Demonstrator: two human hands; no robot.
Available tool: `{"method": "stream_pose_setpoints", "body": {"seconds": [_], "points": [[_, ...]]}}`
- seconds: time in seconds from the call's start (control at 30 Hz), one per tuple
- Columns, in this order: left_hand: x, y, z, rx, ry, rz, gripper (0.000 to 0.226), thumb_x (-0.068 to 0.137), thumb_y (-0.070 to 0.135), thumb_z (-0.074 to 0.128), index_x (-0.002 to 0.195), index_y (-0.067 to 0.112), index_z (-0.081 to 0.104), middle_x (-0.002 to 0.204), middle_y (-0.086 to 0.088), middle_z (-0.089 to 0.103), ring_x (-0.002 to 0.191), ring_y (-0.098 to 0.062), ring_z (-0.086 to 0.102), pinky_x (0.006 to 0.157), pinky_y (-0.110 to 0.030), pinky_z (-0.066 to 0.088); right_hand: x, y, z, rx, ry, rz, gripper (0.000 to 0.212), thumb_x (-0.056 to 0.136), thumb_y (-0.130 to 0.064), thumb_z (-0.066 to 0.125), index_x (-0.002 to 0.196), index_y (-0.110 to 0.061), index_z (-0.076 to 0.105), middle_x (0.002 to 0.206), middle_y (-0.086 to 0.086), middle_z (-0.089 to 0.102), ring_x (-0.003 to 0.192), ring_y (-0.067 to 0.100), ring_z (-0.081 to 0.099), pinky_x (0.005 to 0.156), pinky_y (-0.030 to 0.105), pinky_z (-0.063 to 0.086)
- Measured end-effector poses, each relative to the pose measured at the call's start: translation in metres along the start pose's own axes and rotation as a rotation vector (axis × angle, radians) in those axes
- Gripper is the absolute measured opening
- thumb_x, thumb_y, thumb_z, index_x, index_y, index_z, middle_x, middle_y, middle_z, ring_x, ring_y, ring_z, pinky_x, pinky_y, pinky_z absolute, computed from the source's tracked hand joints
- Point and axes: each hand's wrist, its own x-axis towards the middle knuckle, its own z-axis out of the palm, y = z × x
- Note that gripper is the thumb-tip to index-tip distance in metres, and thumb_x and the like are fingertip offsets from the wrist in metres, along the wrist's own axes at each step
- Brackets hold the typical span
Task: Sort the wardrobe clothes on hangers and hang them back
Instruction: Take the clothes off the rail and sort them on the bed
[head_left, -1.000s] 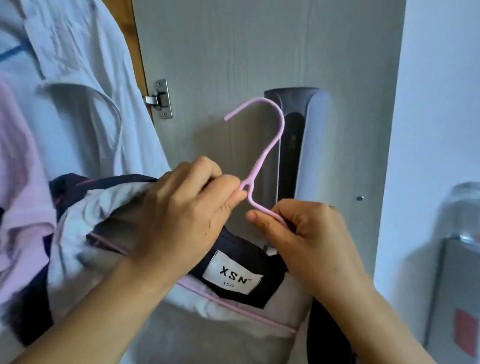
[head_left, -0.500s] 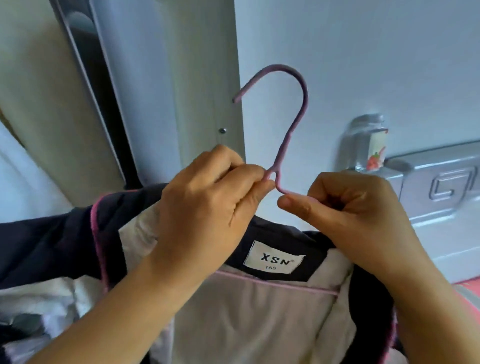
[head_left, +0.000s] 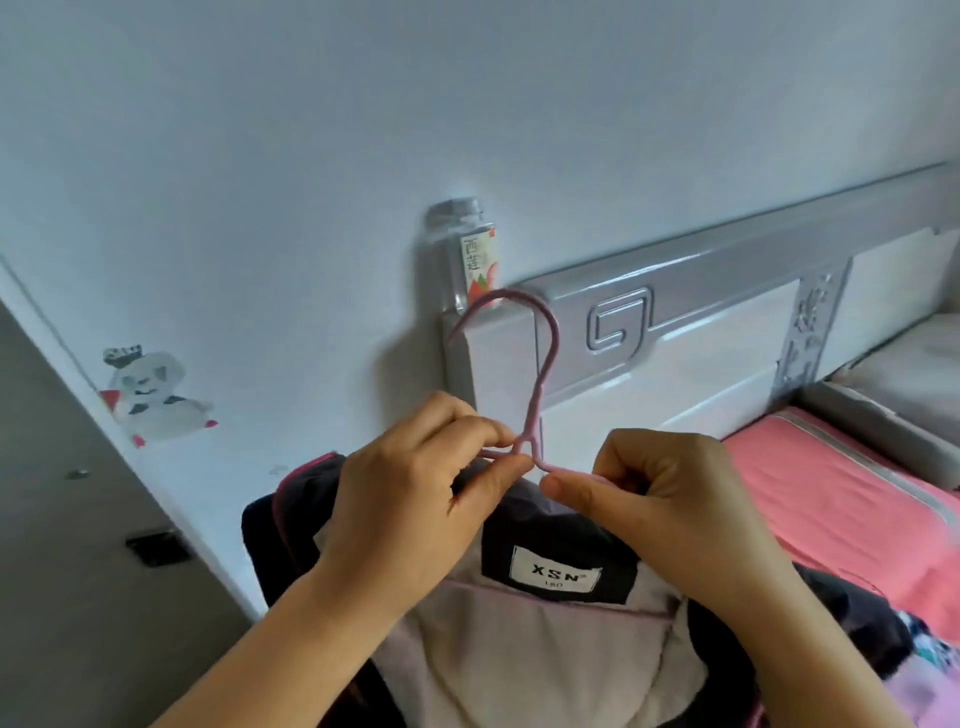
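A pink hanger (head_left: 540, 395) stands with its hook up in the middle of the view. On it hangs a dark jacket (head_left: 550, 551) with a pale lining, pink piping and a white "XSN" label. My left hand (head_left: 410, 504) pinches the hanger's left shoulder just below the neck, fingers curled over the collar. My right hand (head_left: 660, 504) grips the right shoulder bar, thumb pointing left. The hanger's lower arms are hidden inside the jacket.
A grey and white headboard (head_left: 727, 291) stands behind the hanger, with a clear bottle (head_left: 467, 260) on its left post. A bed with a pink sheet (head_left: 841, 499) lies at the right. A pale wall with a cartoon sticker (head_left: 150, 400) is at the left.
The view has swung right from the wardrobe door to the wall and bed. Both hands keep the same hold on the hanger and jacket, now lower in the view.
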Motion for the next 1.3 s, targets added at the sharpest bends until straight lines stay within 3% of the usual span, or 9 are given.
{"method": "stream_pose_setpoints", "body": {"seconds": [0.1,0.27,0.43,0.63,0.77,0.9,1.03,1.2,1.3], "points": [[0.011,0.008,0.033,-0.115,-0.062,0.020,0.034,0.084,0.047,0.056,0.086,0.017,0.071,0.087,0.008,0.062,0.070,-0.006,0.062,0.056,-0.027,0.054,-0.015,0.021,-0.014,-0.036,0.095,0.121,0.043,0.064,-0.053,0.071,0.058,-0.015,0.052,0.042,-0.004,0.042,0.044,0.006,0.034,0.044,0.024,0.027],[0.024,0.017,0.075,-0.283,-0.206,0.122,0.040,0.080,0.052,0.055,0.095,0.018,0.070,0.097,0.007,0.064,0.086,-0.010,0.063,0.073,-0.033,0.056,-0.047,0.033,-0.028,-0.136,0.276,0.291,0.042,0.064,-0.043,0.076,0.045,-0.020,0.046,0.039,-0.009,0.040,0.042,0.008,0.035,0.043,0.022,0.025],[0.033,0.034,0.113,-0.451,-0.368,0.253,0.048,0.079,0.060,0.051,0.104,0.022,0.067,0.104,0.009,0.062,0.096,-0.008,0.060,0.083,-0.035,0.054,-0.088,0.035,-0.040,-0.222,0.464,0.465,0.038,0.065,-0.044,0.077,0.053,-0.019,0.051,0.041,-0.008,0.041,0.043,0.006,0.035,0.045,0.020,0.029],[0.032,0.083,0.161,-0.621,-0.467,0.363,0.042,0.081,0.053,0.053,0.104,0.021,0.067,0.104,0.008,0.061,0.098,-0.010,0.059,0.087,-0.033,0.050,-0.135,0.044,-0.076,-0.280,0.664,0.619,0.042,0.066,-0.039,0.079,0.048,-0.020,0.046,0.040,-0.008,0.039,0.041,0.006,0.033,0.046,0.021,0.029],[0.036,0.127,0.201,-0.661,-0.551,0.465,0.041,0.084,0.047,0.049,0.109,0.019,0.066,0.108,0.005,0.064,0.103,-0.015,0.060,0.090,-0.041,0.049,-0.163,0.061,-0.113,-0.348,0.765,0.686,0.050,0.065,-0.040,0.078,0.047,-0.010,0.043,0.040,-0.008,0.041,0.041,0.006,0.034,0.047,0.022,0.033],[0.035,0.176,0.244,-0.681,-0.596,0.513,0.047,0.084,0.047,0.045,0.121,0.020,0.060,0.115,0.005,0.064,0.108,-0.013,0.056,0.096,-0.040,0.045,-0.190,0.091,-0.165,-0.380,0.813,0.753,0.049,0.067,-0.033,0.079,0.047,-0.008,0.042,0.037,-0.009,0.037,0.039,0.006,0.031,0.044,0.015,0.030],[0.033,0.226,0.298,-0.621,-0.630,0.519,0.054,0.085,0.044,0.043,0.130,0.017,0.055,0.127,-0.002,0.059,0.119,-0.019,0.053,0.101,-0.042,0.040,-0.213,0.146,-0.237,-0.445,0.793,0.833,0.046,0.070,-0.034,0.079,0.048,-0.006,0.049,0.036,-0.010,0.038,0.040,0.006,0.034,0.045,0.017,0.030],[0.039,0.285,0.374,-0.545,-0.871,0.460,0.042,0.093,0.031,0.050,0.133,0.020,0.051,0.137,0.003,0.048,0.126,-0.015,0.044,0.103,-0.027,0.033,-0.245,0.251,-0.305,-0.435,0.688,0.946,0.040,0.072,-0.031,0.079,0.055,-0.009,0.051,0.046,-0.009,0.043,0.048,0.008,0.037,0.049,0.027,0.030],[0.039,0.313,0.415,-0.496,-0.993,0.424,0.039,0.095,0.027,0.051,0.133,0.022,0.050,0.136,0.007,0.047,0.122,-0.013,0.046,0.098,-0.027,0.038,-0.266,0.316,-0.320,-0.459,0.556,1.019,0.041,0.070,-0.031,0.079,0.056,-0.018,0.043,0.057,-0.005,0.045,0.056,0.014,0.040,0.050,0.028,0.028]]}}
